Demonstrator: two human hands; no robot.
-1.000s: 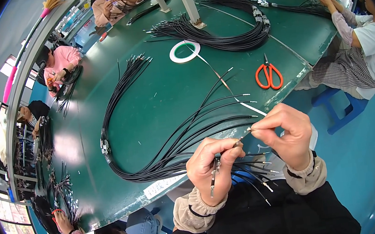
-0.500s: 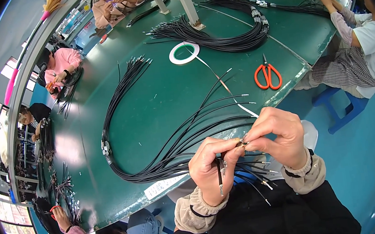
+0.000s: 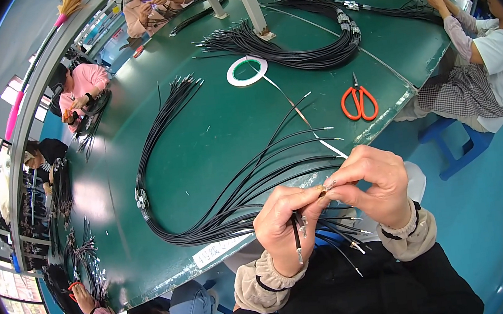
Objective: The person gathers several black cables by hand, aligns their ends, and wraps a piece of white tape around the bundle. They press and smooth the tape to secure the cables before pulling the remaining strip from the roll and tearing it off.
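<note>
1. Biggest thing in view is the green worktable (image 3: 211, 130), a long curved bench with a few other people sitting round it doing their own cable work.
2. On it right in front of the wearer is a big bundle of black cables (image 3: 157, 143), bound by a clip at its bend and swept round in a U. One leg fans out toward the middle of the table, the other runs off the near edge right into the hands.
3. Further back there's a second, thicker coil of black cables (image 3: 314, 57), well apart from the first.
4. Orange-handled scissors (image 3: 358, 102) lie near the right edge, untouched.
5. A white tape roll (image 3: 246, 70) sits mid-table, its loose tail trailing toward the hands.
6. Left hand (image 3: 287, 227) is clenched around a few cable ends, their metal tips poking out below the fist.
7. Right hand (image 3: 374, 185) is pinching a small shiny cable tip (image 3: 328, 185) between thumb and fingertips, touching the left hand's fingers, just off the near table edge.
8. Progress guess: looks like one end at a time, and a fair number of loose ends still dangle beneath the hands, so plenty left. Can't tell which ends are finished.
</note>
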